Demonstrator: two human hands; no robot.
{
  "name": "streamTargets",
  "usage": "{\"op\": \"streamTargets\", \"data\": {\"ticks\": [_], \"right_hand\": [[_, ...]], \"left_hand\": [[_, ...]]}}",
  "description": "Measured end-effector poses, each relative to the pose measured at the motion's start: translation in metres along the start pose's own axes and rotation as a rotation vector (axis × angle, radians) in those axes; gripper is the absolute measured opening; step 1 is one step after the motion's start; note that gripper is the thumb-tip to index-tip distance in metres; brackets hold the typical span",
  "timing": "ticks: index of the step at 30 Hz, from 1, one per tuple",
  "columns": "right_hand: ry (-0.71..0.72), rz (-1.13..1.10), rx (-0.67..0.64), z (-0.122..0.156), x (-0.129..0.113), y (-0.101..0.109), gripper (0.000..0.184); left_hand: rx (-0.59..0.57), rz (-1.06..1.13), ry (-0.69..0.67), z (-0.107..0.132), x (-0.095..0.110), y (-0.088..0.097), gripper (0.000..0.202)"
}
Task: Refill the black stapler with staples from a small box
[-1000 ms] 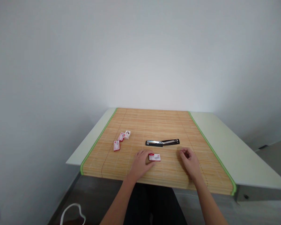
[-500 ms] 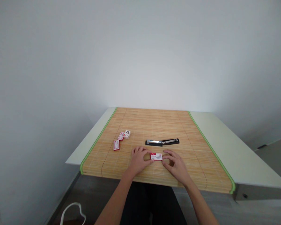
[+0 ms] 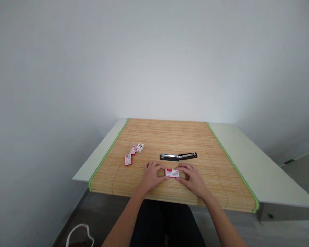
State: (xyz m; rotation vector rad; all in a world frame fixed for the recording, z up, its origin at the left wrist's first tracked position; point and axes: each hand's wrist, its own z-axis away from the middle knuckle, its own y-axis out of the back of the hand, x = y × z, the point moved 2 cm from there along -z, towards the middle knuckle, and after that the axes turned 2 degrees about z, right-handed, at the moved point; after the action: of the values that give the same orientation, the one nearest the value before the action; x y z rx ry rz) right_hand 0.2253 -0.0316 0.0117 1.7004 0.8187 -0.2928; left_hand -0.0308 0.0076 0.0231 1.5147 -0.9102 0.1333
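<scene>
Bamboo mat (image 3: 170, 137) on white table (image 3: 249, 161)

box (image 3: 172, 173): red-white | stapler (image 3: 178, 156): black, seemingly silver | mat (image 3: 170, 137): tan slats, green edge

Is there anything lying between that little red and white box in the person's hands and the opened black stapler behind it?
Nothing visible does. The small box sits between the left hand and the right hand, and only bare bamboo mat separates it from the stapler. The other small boxes lie off to the left.
</scene>
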Motion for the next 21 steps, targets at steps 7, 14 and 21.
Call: {"op": "streamTargets", "data": {"ticks": [7,14,21], "right_hand": [[-0.008,-0.023,-0.023,0.005,0.017,0.018,0.034],[0.003,-0.035,-0.023,0.006,0.016,0.028,0.04],[0.142,0.106,-0.182,-0.04,-0.03,0.024,0.016]], "left_hand": [[0.027,-0.016,0.012,0.001,-0.009,0.004,0.037],[0.035,-0.008,0.011,0.002,-0.007,0.007,0.037],[0.045,-0.023,-0.017,0.002,-0.008,0.005,0.036]]}}
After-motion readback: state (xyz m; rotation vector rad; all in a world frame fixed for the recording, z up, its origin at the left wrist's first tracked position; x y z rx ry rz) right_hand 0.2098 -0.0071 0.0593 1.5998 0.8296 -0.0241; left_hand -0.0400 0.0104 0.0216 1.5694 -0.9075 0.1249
